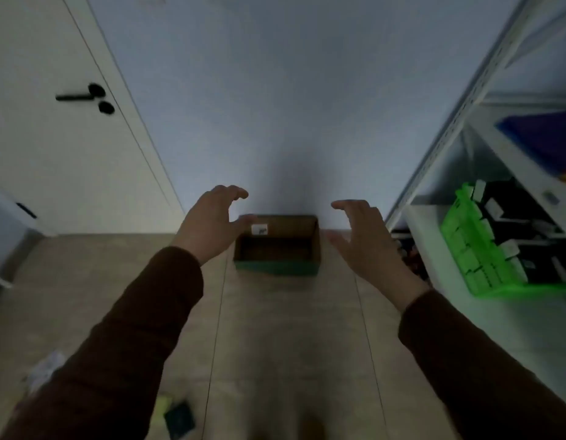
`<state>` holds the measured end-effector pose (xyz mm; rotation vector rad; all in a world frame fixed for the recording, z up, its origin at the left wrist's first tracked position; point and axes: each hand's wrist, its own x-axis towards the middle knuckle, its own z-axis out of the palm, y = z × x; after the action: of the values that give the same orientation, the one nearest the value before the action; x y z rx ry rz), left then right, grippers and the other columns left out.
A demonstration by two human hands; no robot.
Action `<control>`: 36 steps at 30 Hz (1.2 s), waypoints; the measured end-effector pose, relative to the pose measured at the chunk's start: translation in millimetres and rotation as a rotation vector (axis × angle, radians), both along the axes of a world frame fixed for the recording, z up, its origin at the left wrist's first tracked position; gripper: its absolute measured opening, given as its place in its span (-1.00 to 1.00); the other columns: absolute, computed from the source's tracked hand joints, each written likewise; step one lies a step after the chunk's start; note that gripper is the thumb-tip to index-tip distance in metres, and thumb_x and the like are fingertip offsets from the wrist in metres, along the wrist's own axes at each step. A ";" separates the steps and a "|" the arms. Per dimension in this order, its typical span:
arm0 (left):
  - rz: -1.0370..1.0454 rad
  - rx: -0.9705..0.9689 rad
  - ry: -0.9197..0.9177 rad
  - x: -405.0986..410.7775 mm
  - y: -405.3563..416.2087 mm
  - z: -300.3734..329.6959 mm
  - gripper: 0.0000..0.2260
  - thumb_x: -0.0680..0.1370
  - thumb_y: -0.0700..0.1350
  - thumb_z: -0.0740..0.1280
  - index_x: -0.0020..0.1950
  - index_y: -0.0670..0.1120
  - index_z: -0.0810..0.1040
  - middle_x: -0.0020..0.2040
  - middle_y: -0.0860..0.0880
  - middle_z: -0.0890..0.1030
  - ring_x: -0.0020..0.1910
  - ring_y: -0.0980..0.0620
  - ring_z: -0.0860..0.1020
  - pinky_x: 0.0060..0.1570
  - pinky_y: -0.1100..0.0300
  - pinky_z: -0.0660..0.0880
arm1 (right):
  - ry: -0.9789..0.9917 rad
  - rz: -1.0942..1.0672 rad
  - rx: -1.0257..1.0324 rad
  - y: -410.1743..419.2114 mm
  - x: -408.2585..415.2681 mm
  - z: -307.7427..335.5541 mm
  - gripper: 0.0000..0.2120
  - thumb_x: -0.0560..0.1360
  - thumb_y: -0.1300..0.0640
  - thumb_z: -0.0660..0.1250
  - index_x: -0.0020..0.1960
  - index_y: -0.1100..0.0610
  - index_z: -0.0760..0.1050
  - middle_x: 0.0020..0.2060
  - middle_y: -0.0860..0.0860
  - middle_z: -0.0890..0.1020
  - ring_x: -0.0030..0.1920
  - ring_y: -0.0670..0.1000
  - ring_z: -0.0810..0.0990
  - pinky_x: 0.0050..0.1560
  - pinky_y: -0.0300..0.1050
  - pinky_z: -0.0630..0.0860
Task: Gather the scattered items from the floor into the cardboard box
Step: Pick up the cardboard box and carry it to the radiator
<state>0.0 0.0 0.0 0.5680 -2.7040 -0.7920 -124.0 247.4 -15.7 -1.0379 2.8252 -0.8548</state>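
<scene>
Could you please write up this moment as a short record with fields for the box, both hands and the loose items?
box: cardboard box on the floor by the wall, open, looks empty
left hand: open, above the box's left side, holding nothing
right hand: open, right of the box, holding nothing
loose items: crumpled white item and dark flat item, floor, lower left
shelf: green crate

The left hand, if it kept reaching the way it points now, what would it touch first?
Most likely the cardboard box: the left hand reaches forward with its thumb near the box's left wall. Depth is unclear from one view; it may be above the rim, with the wall behind.
</scene>
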 end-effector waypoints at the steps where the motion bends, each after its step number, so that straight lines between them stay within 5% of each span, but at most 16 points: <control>1: -0.006 -0.010 -0.054 -3.5 0.2 -14.9 -0.61 0.56 0.07 0.39 0.36 0.04 0.47 0.28 0.00 0.52 0.23 0.00 0.49 0.21 0.06 0.46 | -0.006 -0.001 0.063 -0.7 -1.9 -12.7 -0.50 0.59 0.01 0.37 0.48 0.06 0.36 0.42 0.04 0.43 0.37 0.07 0.40 0.30 -0.11 0.34; 5: -0.012 -0.101 -0.280 -20.3 4.7 -83.6 -0.60 0.55 0.07 0.38 0.36 0.00 0.47 0.25 -0.06 0.53 0.22 -0.07 0.48 0.21 -0.01 0.46 | -0.036 -0.005 0.201 4.8 -16.4 -70.0 -0.50 0.57 0.05 0.38 0.47 0.13 0.39 0.38 0.12 0.46 0.37 0.16 0.40 0.38 0.06 0.38; 16: -0.027 -0.135 -0.676 -83.9 15.4 -201.5 -0.62 0.58 0.08 0.34 0.36 0.02 0.47 0.30 -0.02 0.52 0.27 -0.04 0.48 0.27 -0.01 0.45 | -0.213 0.134 0.472 1.7 -94.7 -199.4 -0.57 0.60 0.11 0.27 0.46 0.06 0.39 0.37 0.05 0.46 0.32 0.07 0.42 0.28 0.01 0.43; 36: -0.023 0.028 -0.851 -231.6 -126.7 -310.6 -0.60 0.57 0.06 0.36 0.39 0.00 0.45 0.38 -0.07 0.48 0.33 -0.08 0.45 0.29 -0.05 0.45 | -0.393 0.130 0.568 -123.6 -265.6 -311.4 -0.65 0.62 0.09 0.27 0.40 0.08 0.44 0.35 0.10 0.46 0.31 0.12 0.44 0.30 0.05 0.46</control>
<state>-231.6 -126.7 -310.6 1.0810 -3.4555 -0.6958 -389.6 123.7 -327.2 -0.8398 2.4053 -0.1840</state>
